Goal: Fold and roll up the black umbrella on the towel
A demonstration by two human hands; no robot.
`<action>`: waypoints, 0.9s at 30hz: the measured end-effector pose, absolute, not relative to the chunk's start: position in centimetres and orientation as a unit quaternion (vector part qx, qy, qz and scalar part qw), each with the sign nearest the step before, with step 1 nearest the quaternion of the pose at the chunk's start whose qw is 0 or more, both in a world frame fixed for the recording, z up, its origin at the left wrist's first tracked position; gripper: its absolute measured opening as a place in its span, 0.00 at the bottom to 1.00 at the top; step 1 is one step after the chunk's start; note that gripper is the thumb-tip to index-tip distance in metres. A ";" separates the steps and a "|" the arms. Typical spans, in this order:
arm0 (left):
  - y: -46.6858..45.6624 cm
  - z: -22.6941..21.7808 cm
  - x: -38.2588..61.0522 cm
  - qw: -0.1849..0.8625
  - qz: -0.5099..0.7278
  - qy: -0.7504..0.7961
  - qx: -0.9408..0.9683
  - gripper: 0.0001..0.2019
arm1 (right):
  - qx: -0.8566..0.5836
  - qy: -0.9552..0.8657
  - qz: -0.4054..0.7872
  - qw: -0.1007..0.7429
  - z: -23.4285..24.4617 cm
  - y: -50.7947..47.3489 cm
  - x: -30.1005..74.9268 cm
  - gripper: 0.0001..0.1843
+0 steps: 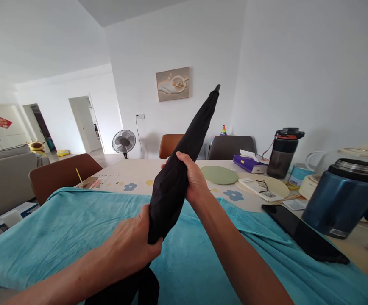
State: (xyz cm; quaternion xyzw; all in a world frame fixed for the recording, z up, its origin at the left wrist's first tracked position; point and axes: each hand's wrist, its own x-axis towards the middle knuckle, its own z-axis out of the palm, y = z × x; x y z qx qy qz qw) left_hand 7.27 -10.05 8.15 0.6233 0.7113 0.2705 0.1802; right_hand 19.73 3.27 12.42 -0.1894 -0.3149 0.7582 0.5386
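Note:
A folded black umbrella (184, 156) slants up and away from me, its tip pointing at the far wall. My left hand (133, 245) is closed around its lower part, near the loose black fabric at the bottom edge of the view. My right hand (194, 180) is wrapped round the canopy higher up, squeezing the cloth together. Both hands are above a turquoise towel (59, 228) spread over the near end of the table.
On the right of the table are a blue insulated jug (343, 199), a black phone (305, 233), a dark bottle (282, 152), glasses on papers (260, 188), a green mat (218, 174) and a purple tissue box (249, 164). Brown chairs (59, 173) and a fan (124, 142) stand beyond.

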 end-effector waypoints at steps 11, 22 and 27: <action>-10.8 7.8 5.9 0.409 0.283 0.594 0.633 0.36 | -0.192 -0.292 0.743 0.571 13.4 2.9 21.7 0.08; -8.2 -1.2 3.2 0.778 0.263 0.314 0.476 0.26 | -0.017 -0.316 0.790 0.525 13.1 3.4 22.4 0.15; -7.0 0.6 5.5 0.775 0.175 0.304 0.527 0.26 | -0.016 -0.331 0.783 0.527 13.3 3.2 22.6 0.21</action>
